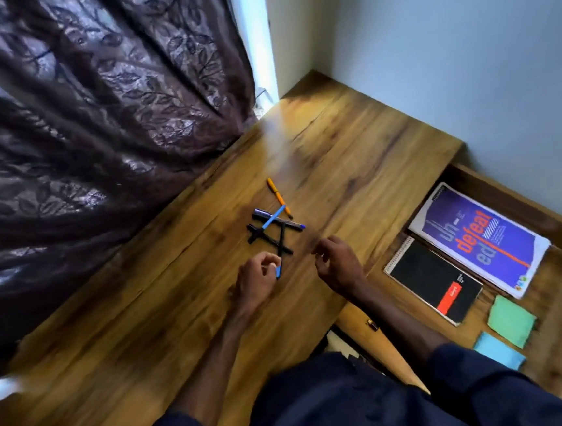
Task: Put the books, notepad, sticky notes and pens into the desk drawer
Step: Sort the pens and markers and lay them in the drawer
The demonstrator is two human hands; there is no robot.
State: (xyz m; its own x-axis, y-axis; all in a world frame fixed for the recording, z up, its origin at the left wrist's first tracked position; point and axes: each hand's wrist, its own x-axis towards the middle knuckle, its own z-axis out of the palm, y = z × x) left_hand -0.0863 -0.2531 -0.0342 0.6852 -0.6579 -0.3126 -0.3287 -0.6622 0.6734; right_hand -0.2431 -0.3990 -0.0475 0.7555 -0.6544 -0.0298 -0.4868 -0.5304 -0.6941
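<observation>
Head view: left hand (256, 277) has its fingers (266, 260) pinching the blue end of a black pen (279, 270), at the near edge of the pen pile (272, 229) on the surface (335, 147). Right hand (338, 266) hovers just beside, fingers loosely curled, holding nothing. Book (479, 239), notepad (428, 276) and sticky notes (511, 321) lie in the open drawer (561, 290).

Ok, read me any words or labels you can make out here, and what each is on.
"un defeat ed", in three rows, on the blue book.
Smaller print on that cover: too blurred to read.
Red label on the black notepad: too small to read.
</observation>
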